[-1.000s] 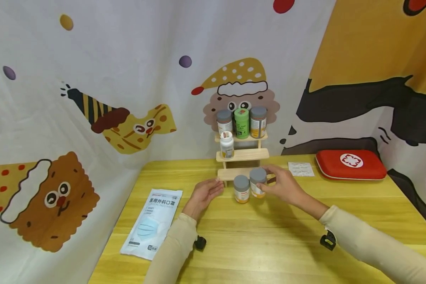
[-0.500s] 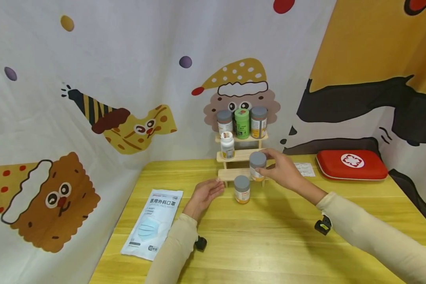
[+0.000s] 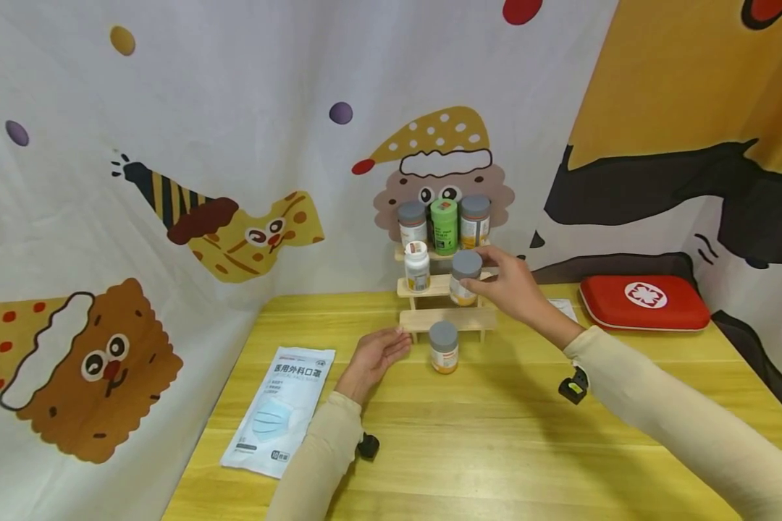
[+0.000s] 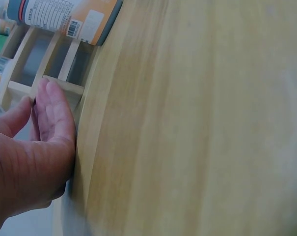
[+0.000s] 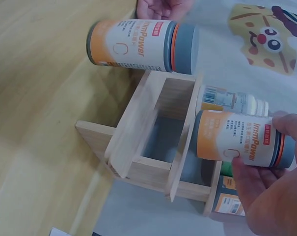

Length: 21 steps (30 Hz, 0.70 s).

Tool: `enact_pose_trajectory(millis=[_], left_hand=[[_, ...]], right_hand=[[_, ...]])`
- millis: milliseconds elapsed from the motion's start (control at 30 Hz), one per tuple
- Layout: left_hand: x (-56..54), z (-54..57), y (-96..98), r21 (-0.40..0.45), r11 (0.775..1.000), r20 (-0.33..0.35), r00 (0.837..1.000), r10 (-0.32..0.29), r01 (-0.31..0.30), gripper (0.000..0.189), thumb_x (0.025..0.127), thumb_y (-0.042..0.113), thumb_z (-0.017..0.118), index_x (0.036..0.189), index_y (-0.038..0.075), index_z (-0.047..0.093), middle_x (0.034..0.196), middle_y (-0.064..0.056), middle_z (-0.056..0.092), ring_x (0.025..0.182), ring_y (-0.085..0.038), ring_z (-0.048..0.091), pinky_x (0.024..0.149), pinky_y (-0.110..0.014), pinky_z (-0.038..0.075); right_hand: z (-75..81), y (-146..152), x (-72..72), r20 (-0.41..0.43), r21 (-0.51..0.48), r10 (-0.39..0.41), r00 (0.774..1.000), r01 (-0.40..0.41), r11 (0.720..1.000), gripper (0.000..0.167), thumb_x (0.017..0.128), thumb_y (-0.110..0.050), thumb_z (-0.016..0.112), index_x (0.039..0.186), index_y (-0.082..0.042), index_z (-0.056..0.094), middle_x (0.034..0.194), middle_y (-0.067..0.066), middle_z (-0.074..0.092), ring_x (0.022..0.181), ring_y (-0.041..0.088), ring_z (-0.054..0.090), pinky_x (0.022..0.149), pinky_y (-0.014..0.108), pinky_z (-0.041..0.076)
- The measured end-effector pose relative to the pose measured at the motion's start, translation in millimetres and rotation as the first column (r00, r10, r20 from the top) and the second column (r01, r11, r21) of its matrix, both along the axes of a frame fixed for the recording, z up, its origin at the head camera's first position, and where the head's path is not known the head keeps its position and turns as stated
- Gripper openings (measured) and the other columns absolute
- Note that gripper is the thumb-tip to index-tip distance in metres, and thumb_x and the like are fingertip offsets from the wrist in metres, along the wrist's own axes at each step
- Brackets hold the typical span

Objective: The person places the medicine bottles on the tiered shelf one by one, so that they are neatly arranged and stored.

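Note:
My right hand (image 3: 518, 289) pinches a white-and-orange vitamin bottle (image 3: 464, 282) with a grey lid, thumb on one side and fingers on the other. The bottle is upright at the right part of the middle step of a small wooden tiered rack (image 3: 423, 320). In the right wrist view its label (image 5: 234, 135) faces the camera. My left hand (image 3: 374, 358) is at the rack's lower left end, its fairly straight fingertips (image 4: 49, 88) against the bottom step. A matching bottle (image 3: 444, 349) stands on the table before the rack.
A small white bottle (image 3: 417, 268) occupies the middle step's left end. On the top step stand a green bottle (image 3: 444, 228) and two grey-lidded bottles. A face mask packet (image 3: 279, 412) lies left; a red first-aid case (image 3: 644, 302) and white paper (image 3: 563, 307) lie right.
My right hand has lifted the vitamin bottle from beside its match on the table, up past the bottom step to the middle step. The left hand has stayed at the rack.

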<state>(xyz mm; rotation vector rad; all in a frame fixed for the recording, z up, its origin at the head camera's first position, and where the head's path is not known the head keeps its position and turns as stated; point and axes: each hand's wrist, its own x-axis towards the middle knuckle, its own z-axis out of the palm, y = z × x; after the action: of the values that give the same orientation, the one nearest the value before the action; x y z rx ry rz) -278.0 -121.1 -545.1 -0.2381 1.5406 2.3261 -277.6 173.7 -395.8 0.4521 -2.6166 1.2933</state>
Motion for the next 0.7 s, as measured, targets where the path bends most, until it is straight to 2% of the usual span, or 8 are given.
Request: enact_pose_trajectory(millis=[267,400,533,700], left_hand=[[0.8,-0.8,2.5,0.008,1.000,0.004,1.000,0.015,-0.015,0.044,0.107,0.010,0.062,0.144,-0.012,0.053,0.108,-0.011,0.078,0.104,-0.020,0.077,0.100,-0.035,0.065],[2.0,0.0,2.0,0.007,1.000,0.002,1.000,-0.001,0.001,0.044,0.107,0.010,0.062,0.144,-0.013,0.051,0.109,-0.010,0.077,0.106,-0.020,0.076,0.103,-0.036,0.064],[2.5,0.8,1.9,0.016,1.000,0.009,1.000,-0.001,0.001,0.044,0.107,0.009,0.062,0.144,-0.013,0.052,0.111,-0.013,0.077,0.106,-0.021,0.077,0.104,-0.037,0.064],[1.1,2.0,1.2,0.008,1.000,0.009,1.000,0.007,-0.007,0.043,0.107,0.009,0.063,0.142,-0.012,0.053,0.112,-0.015,0.077,0.105,-0.020,0.077,0.102,-0.036,0.065]], right_hand=[[0.0,-14.0,-12.8,-0.025,-0.007,-0.038,0.999,0.038,0.999,0.064,0.094,-0.027,0.083,0.148,-0.008,0.056,0.137,0.015,0.068,0.124,0.038,0.067,0.100,0.054,0.063],[-1.7,-20.3,-19.1,-0.038,-0.005,-0.069,0.997,0.068,0.998,0.063,0.093,-0.023,0.084,0.148,-0.006,0.057,0.137,0.018,0.068,0.125,0.041,0.067,0.102,0.055,0.062],[-2.4,-24.5,-24.7,-0.061,-0.010,-0.094,0.994,0.093,0.996,0.062,0.092,-0.022,0.085,0.146,-0.005,0.058,0.136,0.019,0.069,0.125,0.038,0.068,0.103,0.053,0.062],[-3.0,-29.7,-30.2,-0.056,-0.054,-0.074,0.996,0.071,0.996,0.061,0.091,-0.016,0.086,0.143,-0.003,0.059,0.132,0.019,0.070,0.123,0.034,0.067,0.099,0.047,0.066]])
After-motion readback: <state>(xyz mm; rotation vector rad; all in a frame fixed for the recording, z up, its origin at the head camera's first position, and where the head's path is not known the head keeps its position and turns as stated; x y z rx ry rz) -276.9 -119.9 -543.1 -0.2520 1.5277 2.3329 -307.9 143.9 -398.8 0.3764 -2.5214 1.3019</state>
